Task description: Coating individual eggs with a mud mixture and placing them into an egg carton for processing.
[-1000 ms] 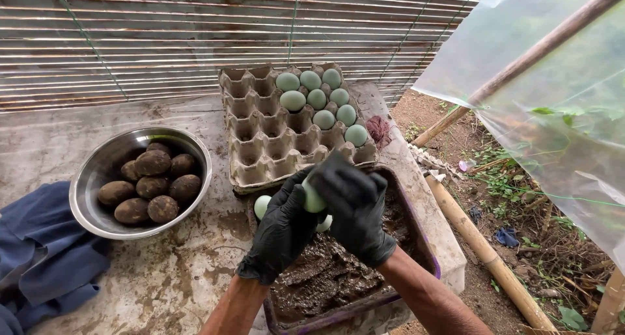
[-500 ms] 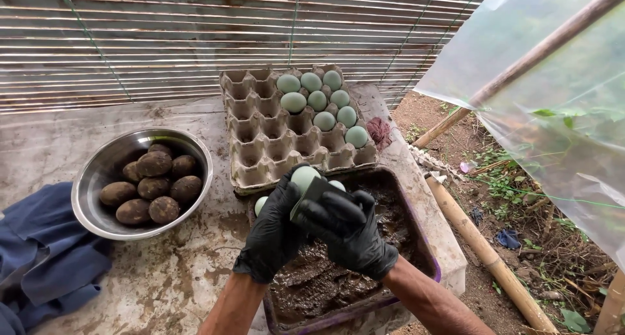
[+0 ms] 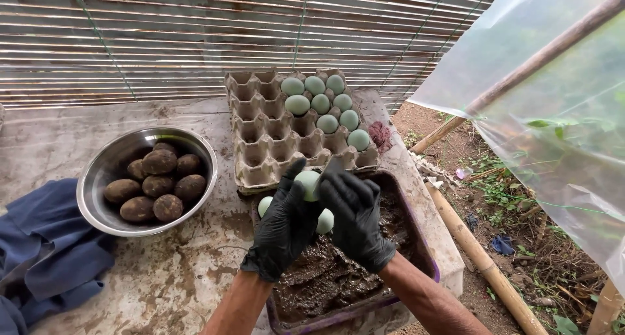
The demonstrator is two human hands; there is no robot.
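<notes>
In the head view, just below the frame's centre, a pale green egg (image 3: 308, 184) sits pinched between both gloved hands: the left hand (image 3: 284, 227) cups it from the left with fingers curled round, the right hand (image 3: 355, 218) closes on its right side, above the tray of dark mud (image 3: 338, 276). It looks light, brittle-shelled and probably slick against wet gloves, so a broad, gentle hold across its middle would suit best.
</notes>
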